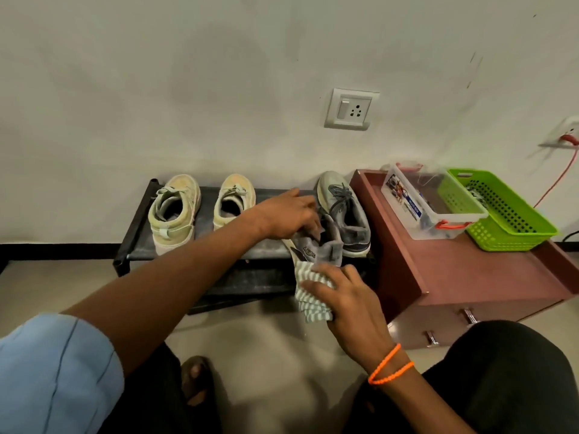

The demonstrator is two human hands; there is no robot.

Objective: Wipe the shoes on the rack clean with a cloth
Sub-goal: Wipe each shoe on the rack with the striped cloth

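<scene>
A low black shoe rack (138, 220) stands against the wall. Two pale yellow-green sneakers (174, 211) (233, 200) sit on its left half. A grey sneaker (347, 214) stands at its right end. My left hand (288, 214) grips a second grey sneaker (319, 245), tilted over the rack's front edge with its heel toward me. My right hand (347, 299) holds a green-and-white striped cloth (308, 292) against that shoe's heel. Part of the shoe is hidden under my left hand.
A reddish-brown cabinet (470, 270) with drawer handles stands right of the rack. On it are a clear plastic box (416, 208) and a green basket (501, 211). A wall socket (349, 109) is above the rack. My knees and a sandalled foot (195, 380) are on the beige floor.
</scene>
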